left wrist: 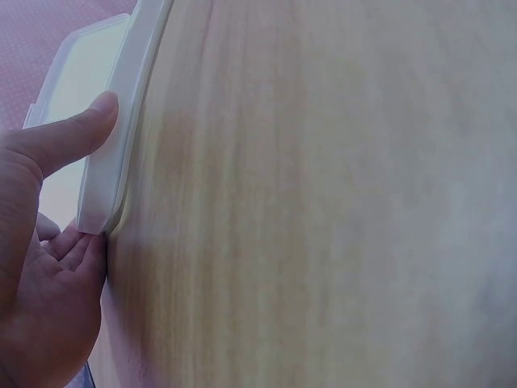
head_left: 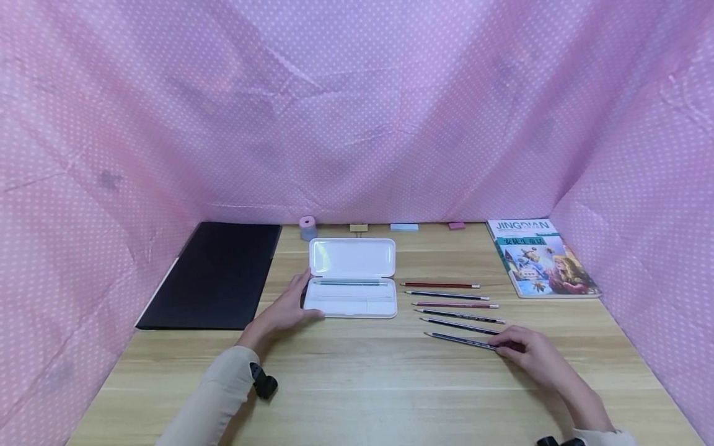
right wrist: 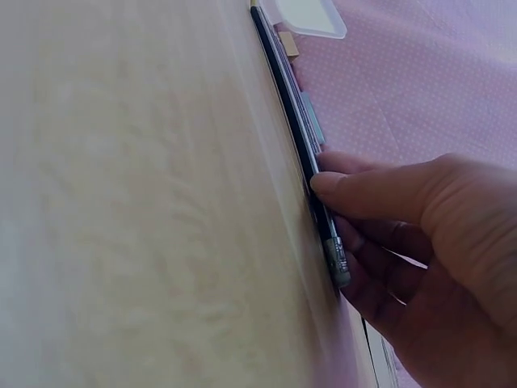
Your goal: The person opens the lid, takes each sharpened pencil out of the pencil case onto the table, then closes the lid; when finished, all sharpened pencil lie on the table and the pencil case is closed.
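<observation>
An open white pencil case [head_left: 340, 307] lies at the middle of the table, its lid [head_left: 352, 257] tilted back. One light-coloured pencil [head_left: 349, 284] rests in its rear compartment. My left hand [head_left: 286, 310] holds the case's left end, the thumb [left wrist: 77, 137] against the front wall and the fingers around the corner. To the right, my right hand [head_left: 532, 356] pinches the nearest dark pencil [head_left: 460, 340] near its eraser end, between thumb and fingers. This pencil lies at or just over the tabletop. Several other pencils, dark and red [head_left: 454, 305], lie in a row behind it.
A black folder [head_left: 214, 272] lies on the left and a picture-covered book [head_left: 543, 260] on the right. Along the back stand a pink-and-grey cylinder [head_left: 308, 228], a yellow binder clip [head_left: 359, 228], a light blue block [head_left: 404, 227] and a pink block [head_left: 456, 226]. Pink dotted cloth surrounds the table.
</observation>
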Tool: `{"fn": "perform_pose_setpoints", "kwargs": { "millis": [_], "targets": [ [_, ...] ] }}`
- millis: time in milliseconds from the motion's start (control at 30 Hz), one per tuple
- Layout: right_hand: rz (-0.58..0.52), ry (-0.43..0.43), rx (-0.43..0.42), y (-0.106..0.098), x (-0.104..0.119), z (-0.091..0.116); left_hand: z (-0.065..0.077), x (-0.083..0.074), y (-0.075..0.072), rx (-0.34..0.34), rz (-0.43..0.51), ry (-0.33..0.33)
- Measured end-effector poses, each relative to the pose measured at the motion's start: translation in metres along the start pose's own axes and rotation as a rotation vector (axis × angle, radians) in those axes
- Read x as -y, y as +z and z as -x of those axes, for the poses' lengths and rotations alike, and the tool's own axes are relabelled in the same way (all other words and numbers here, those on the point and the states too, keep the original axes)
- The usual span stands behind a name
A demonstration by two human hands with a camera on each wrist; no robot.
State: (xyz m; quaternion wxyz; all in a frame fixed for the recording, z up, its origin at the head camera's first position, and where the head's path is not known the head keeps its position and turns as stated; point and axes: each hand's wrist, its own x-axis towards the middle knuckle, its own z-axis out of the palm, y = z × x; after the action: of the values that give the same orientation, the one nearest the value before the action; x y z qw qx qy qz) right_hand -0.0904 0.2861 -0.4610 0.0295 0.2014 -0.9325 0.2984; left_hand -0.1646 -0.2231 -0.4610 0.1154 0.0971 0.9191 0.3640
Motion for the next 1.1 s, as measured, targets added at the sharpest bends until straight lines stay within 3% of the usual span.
{"fn": "perform_pose_setpoints", "kwargs": {
  "millis": [300, 567, 833, 1100],
  "targets": [
    [-0.050, 0.017, -0.032, -0.005, 0.010, -0.012, 0.000, 0.001, 0.000, -0.007, 0.005, 0.009],
    [-0.089, -0.001, -0.001, -0.003, 0.040, -0.055, 0.001, -0.001, -0.001, -0.002, -0.002, -0.006],
    [-0.167, -0.169, 0.021, 0.027, 0.084, -0.116, 0.001, -0.002, -0.001, 0.001, 0.000, -0.002],
    [-0.191, -0.217, 0.157, 0.071, 0.110, -0.160, 0.000, -0.002, 0.000, 0.001, 0.006, 0.004]
  ]
}}
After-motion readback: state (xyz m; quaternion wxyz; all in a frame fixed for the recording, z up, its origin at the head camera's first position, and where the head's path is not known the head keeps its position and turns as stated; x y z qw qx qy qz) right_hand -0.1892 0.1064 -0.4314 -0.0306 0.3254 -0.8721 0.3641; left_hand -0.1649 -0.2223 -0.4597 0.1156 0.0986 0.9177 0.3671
